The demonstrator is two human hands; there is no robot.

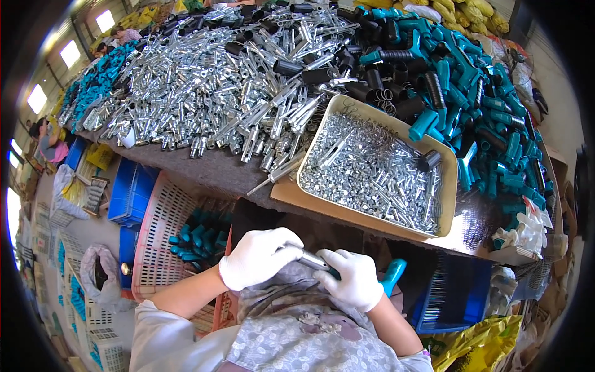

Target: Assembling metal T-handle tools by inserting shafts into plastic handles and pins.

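Note:
Both my hands wear white gloves and meet in front of my lap. My left hand [260, 257] is closed around one end of a silver metal tube [313, 261] that has a small hole in its side. The tube's other end reaches my right hand [352, 280], whose fingers are closed on a teal plastic handle [393, 276]. That handle sticks out past the right side of the glove, and a bit of teal shows by the tube's end. How tube and handle join is hidden by my fingers.
Beyond my hands a tan tray [447, 211] holds small metal pins and springs. Behind lie heaps of silver metal parts [204, 80] and teal handles [458, 80]. A pink-and-white basket [152, 248] stands left, a blue bin [474, 304] right. People sit far left.

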